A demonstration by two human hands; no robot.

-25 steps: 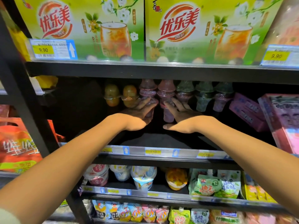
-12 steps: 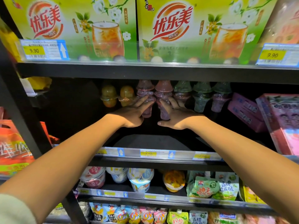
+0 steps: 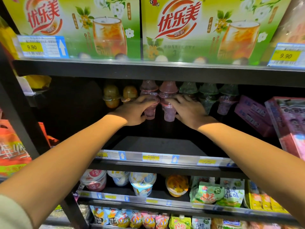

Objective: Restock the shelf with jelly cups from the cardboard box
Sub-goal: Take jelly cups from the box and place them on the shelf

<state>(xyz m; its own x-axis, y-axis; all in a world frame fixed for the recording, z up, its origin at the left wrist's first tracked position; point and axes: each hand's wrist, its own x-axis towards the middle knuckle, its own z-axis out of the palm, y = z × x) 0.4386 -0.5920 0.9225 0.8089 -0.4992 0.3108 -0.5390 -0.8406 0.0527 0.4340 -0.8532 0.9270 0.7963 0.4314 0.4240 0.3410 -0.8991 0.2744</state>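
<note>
At the back of the dark middle shelf (image 3: 158, 146) stand stacks of jelly cups: orange ones (image 3: 112, 96) at the left, pink-purple ones in the middle, green ones (image 3: 208, 95) at the right. My left hand (image 3: 137, 111) curls its fingers round the left pink stack (image 3: 149, 91). My right hand (image 3: 186, 109) grips the neighbouring pink stack (image 3: 168, 96). The two stacks stand side by side and touch. The cardboard box is out of view.
Green milk-tea boxes (image 3: 198, 30) fill the shelf above. Pink boxes (image 3: 252, 113) sit at the right of the middle shelf. The price rail (image 3: 158, 157) runs along its front edge. Cups and pouches (image 3: 142, 182) fill the lower shelves. A black upright (image 3: 19, 113) stands at left.
Both hands have reached deeper and their fingers have closed round the two pink stacks, from flat against them before. The camera has moved closer to the shelf.
</note>
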